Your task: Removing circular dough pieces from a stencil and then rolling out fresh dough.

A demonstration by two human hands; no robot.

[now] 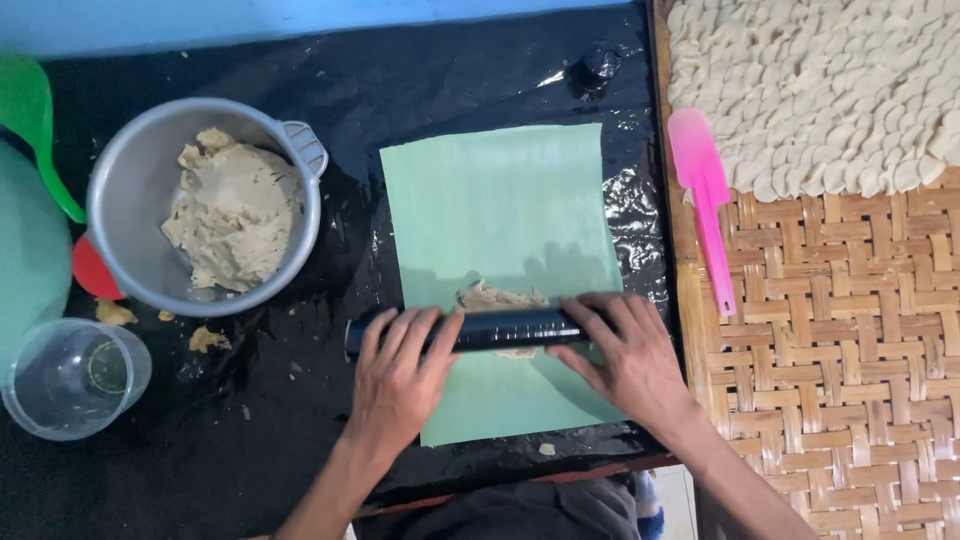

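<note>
on a black plastic-covered table [300,440], we press our left hand [398,375] and right hand [625,355], fingers flat and unclenched, on a black rolling pin [500,329] over dough [495,297] on a green sheet [500,210]. left of the sheet sits a metal pot [135,200]; right of it, a pink spatula [702,200].

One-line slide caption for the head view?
Both hands press a black roller over dough on a green sheet.
</note>
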